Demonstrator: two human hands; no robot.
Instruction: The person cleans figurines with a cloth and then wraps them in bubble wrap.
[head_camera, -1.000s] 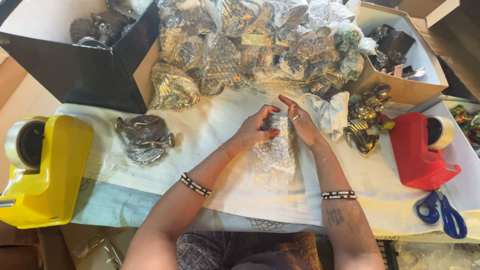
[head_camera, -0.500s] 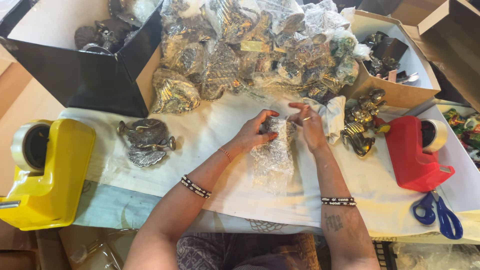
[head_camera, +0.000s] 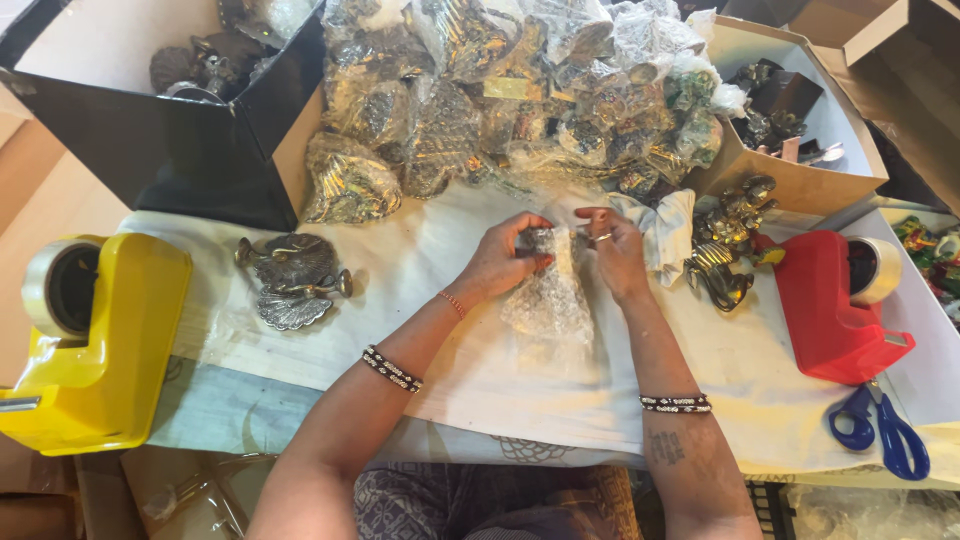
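Gripping the bubble-wrapped item (head_camera: 545, 285) mid-table: left hand (head_camera: 505, 258) and right hand (head_camera: 615, 250) both clamped on its top. Right hand has shifted outward since earlier.

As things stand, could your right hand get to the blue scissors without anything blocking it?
Probably yes. The blue scissors lie in the open on the white cloth beside the red tape dispenser, but the right hand is busy on the bubble-wrapped piece.

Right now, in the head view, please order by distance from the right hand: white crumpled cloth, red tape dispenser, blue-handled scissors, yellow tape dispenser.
1. White crumpled cloth, beside the right hand.
2. Red tape dispenser, right.
3. Blue-handled scissors, lower right.
4. Yellow tape dispenser, far left.
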